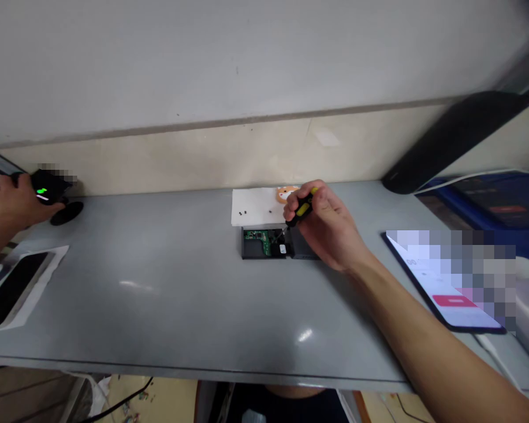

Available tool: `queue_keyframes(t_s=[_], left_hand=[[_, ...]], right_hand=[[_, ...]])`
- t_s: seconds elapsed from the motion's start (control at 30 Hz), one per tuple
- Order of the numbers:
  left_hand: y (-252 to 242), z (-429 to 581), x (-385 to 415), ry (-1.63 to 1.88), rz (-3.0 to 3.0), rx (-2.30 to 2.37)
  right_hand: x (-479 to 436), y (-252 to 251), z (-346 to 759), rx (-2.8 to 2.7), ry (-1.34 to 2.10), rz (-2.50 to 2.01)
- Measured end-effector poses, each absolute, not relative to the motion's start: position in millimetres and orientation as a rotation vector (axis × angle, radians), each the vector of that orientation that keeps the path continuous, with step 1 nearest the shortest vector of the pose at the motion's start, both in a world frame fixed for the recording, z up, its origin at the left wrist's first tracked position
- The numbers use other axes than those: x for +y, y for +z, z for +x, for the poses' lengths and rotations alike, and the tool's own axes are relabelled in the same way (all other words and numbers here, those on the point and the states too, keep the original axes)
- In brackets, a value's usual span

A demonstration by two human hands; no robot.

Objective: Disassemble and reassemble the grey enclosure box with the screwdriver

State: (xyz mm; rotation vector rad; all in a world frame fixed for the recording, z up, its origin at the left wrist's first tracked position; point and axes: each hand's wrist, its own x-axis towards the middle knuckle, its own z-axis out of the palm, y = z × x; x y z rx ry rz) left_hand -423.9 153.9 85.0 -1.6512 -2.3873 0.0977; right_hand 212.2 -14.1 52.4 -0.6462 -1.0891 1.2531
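My right hand (324,226) is closed round a black and yellow screwdriver (303,208), its tip pointing down at a dark opened case (253,248) with a green circuit board (265,241) inside. The hand covers part of the case's right end. Behind the case lies a white sheet (253,205) with several tiny dark screws and an orange and white animal figure (284,194), partly hidden by my fingers. At the far left, my left hand (20,202) reaches to a black device (50,185) with a green light on a round base, its fingers spread against it.
A dark phone (15,291) on white paper lies at the left. A lit tablet (441,282) with a white cable is at the right, near a thick black post (454,141). The grey table (167,323) meets a pale wall behind; its front edge runs below.
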Motion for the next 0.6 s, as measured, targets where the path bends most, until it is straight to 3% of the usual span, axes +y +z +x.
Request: queue_keyframes(t_s=[0.6], left_hand=[[77.9,-423.4,152.7,-0.006,-1.699,-2.404]], right_hand=[[-12.7,51.7,212.3,-1.06,1.259,-0.653]])
